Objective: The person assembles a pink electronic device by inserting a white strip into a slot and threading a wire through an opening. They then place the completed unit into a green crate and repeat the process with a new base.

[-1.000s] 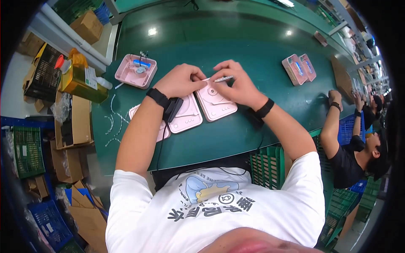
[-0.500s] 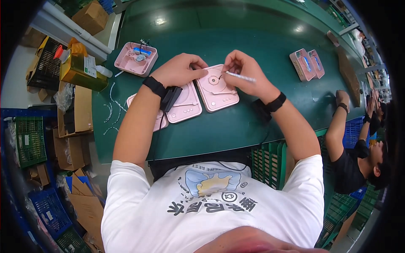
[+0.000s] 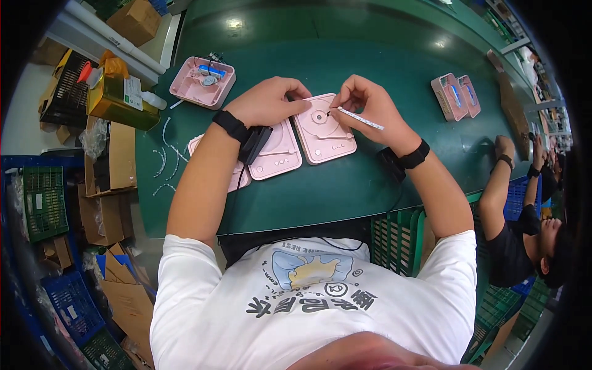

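A pale pink casing panel (image 3: 324, 137) with a round recess, a small ring and a row of little buttons lies on the green table. My left hand (image 3: 269, 102) grips its upper left corner, thumb on top and fingers curled. Over its upper right part, my right hand (image 3: 370, 111) is closed in a pinch, holding a narrow white strip (image 3: 361, 118) with small marks. A tiny dark bit shows near the fingertips, too small to name. Left of this panel lies a second pink panel (image 3: 275, 161), partly under my left wrist, and a third pink panel (image 3: 242, 180) is mostly hidden by my forearm.
An open pink housing (image 3: 203, 95) with a blue part and wires sits at the upper left. Curved white strips (image 3: 165, 163) lie below it. A yellow can (image 3: 117, 102) stands at the left. Two pink housings (image 3: 450, 111) lie at right, near another person's arm (image 3: 496, 179).
The white strip has tilted more steeply and its outer end now points down to the right. My right fingers have shifted slightly over the panel. My left hand keeps its place on the corner.
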`<control>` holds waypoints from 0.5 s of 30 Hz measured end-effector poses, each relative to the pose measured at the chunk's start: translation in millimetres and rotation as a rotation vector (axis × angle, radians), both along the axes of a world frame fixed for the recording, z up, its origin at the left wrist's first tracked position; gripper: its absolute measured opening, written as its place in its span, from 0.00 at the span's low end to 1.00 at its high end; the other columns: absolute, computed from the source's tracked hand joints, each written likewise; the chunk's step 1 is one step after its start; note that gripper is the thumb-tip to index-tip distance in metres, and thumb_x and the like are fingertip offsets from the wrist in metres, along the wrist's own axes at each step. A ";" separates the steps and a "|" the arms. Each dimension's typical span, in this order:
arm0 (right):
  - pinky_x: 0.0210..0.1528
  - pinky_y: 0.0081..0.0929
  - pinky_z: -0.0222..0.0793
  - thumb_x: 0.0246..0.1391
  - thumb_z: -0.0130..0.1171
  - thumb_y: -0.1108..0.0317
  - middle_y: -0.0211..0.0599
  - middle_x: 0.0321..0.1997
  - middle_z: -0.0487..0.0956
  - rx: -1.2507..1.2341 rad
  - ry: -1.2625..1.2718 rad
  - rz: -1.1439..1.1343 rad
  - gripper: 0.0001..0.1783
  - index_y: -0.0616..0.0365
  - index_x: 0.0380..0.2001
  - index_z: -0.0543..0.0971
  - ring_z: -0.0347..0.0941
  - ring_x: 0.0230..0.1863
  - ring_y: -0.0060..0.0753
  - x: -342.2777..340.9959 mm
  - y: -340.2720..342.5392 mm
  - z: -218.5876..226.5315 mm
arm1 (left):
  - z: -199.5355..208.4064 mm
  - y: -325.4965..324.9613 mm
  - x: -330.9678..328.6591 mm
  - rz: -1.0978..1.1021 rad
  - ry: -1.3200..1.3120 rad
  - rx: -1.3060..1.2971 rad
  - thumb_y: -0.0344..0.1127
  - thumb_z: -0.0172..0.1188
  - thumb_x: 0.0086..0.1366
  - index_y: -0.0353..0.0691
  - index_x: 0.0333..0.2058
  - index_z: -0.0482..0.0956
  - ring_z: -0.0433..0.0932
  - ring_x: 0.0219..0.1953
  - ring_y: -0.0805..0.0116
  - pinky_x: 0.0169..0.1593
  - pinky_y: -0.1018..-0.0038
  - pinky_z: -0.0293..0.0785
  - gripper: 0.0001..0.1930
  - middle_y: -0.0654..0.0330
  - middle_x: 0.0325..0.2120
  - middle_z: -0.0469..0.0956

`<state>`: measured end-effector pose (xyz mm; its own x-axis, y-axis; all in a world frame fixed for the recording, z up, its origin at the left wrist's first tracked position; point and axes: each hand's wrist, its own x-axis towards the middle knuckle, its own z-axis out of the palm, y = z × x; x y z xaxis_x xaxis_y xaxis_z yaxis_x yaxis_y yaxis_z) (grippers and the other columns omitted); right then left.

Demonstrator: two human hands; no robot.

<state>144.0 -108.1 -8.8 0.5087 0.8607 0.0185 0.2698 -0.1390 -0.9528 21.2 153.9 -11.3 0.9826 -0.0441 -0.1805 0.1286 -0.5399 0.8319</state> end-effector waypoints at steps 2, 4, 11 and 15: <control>0.44 0.19 0.75 0.66 0.74 0.78 0.27 0.42 0.86 -0.004 0.039 -0.002 0.12 0.56 0.42 0.77 0.77 0.38 0.14 -2.2 -0.7 1.2 | 0.2 -0.7 -1.0 -0.008 -0.001 0.003 0.45 0.72 0.76 0.33 0.55 0.90 0.90 0.48 0.62 0.53 0.65 0.86 0.20 0.53 0.46 0.92; 0.44 0.20 0.75 0.66 0.74 0.78 0.27 0.42 0.86 -0.100 -0.152 0.010 0.12 0.57 0.44 0.78 0.77 0.37 0.15 -4.3 -1.5 4.1 | 0.3 -1.3 -1.8 -0.006 0.001 0.001 0.45 0.71 0.77 0.33 0.56 0.89 0.90 0.48 0.62 0.53 0.65 0.85 0.21 0.53 0.47 0.92; 0.44 0.23 0.77 0.66 0.72 0.78 0.27 0.40 0.86 -0.011 -0.300 -0.030 0.12 0.57 0.47 0.80 0.79 0.37 0.18 -10.9 -0.6 7.7 | -5.1 -0.9 -1.7 -0.005 0.003 -0.009 0.46 0.71 0.77 0.33 0.56 0.89 0.89 0.47 0.62 0.52 0.66 0.85 0.21 0.53 0.47 0.92; 0.45 0.25 0.78 0.65 0.72 0.78 0.28 0.39 0.87 -0.053 -0.285 -0.037 0.12 0.58 0.47 0.81 0.81 0.39 0.20 -14.0 1.7 11.8 | -6.1 0.7 -1.5 0.003 0.000 -0.014 0.45 0.71 0.77 0.33 0.55 0.89 0.89 0.47 0.62 0.52 0.65 0.85 0.20 0.53 0.46 0.92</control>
